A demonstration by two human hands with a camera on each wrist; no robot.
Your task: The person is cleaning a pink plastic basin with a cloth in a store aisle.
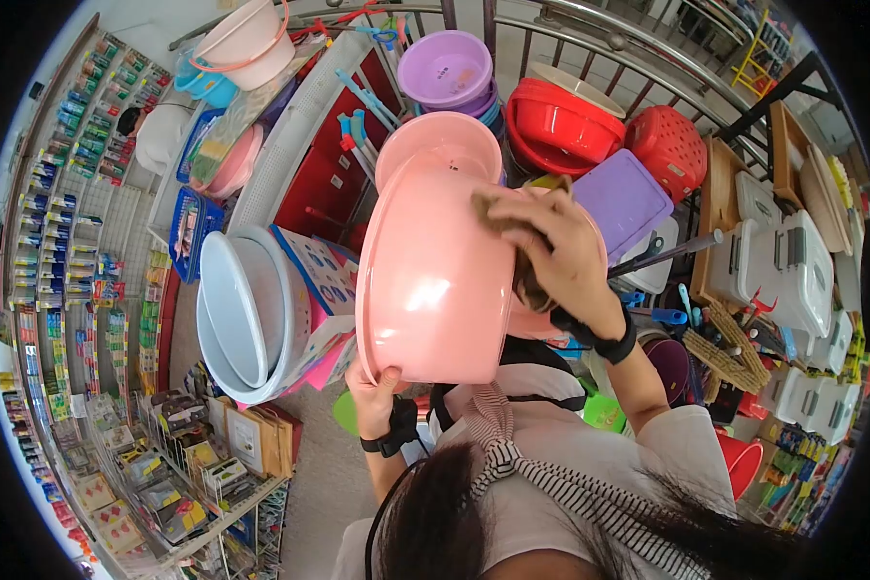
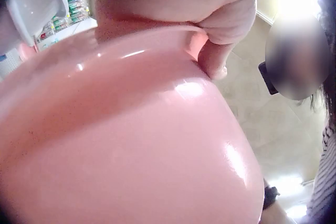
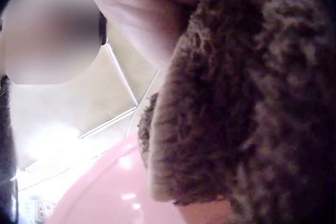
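Observation:
A glossy pink basin (image 1: 440, 280) is held up on its side before the chest. The left hand (image 1: 372, 396) grips its rim at the lower left, thumb on the near side; in the left wrist view the hand (image 2: 178, 3) curls over the rim of the basin (image 2: 157, 129). The right hand (image 1: 561, 251) holds a brown fluffy cloth (image 1: 507, 213) against the basin's upper right side. In the right wrist view the cloth (image 3: 220, 103) hangs from the hand (image 3: 152, 8), over part of the basin (image 3: 105, 192).
More pink basins (image 1: 440, 145) are behind the held one. Light blue basins (image 1: 246, 309) stand at the left, purple (image 1: 445, 70) and red (image 1: 565, 121) ones beyond. A purple lid (image 1: 623, 203), brushes (image 1: 725, 353) and clear storage boxes (image 1: 788, 266) are at the right.

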